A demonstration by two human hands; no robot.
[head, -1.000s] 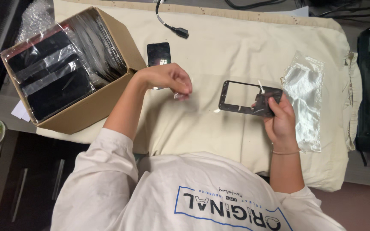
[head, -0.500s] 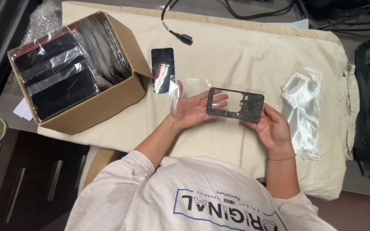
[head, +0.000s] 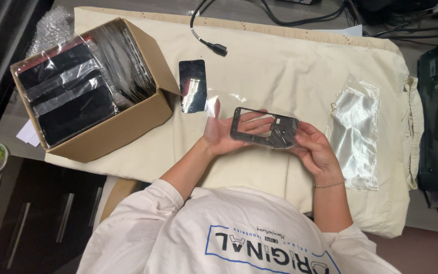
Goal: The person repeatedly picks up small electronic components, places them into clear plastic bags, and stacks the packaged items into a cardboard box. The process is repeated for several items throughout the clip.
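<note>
Black plastic phone frame (head: 264, 128) sits between my hands above the cream cloth (head: 300, 76): my right hand (head: 316, 149) pinches its right end, my left hand (head: 224, 133) lies open-palmed beneath its left end. Beside it lie a dark phone screen (head: 192, 85) and a cardboard box (head: 122, 127).

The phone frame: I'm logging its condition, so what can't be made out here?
Head view:
- Phone frame: underside hidden, resting on the left hand.
- Right end covered by the right hand grip.
- Fine detail too small.
- Cardboard box: contents blurred by glossy wrapping.
</note>
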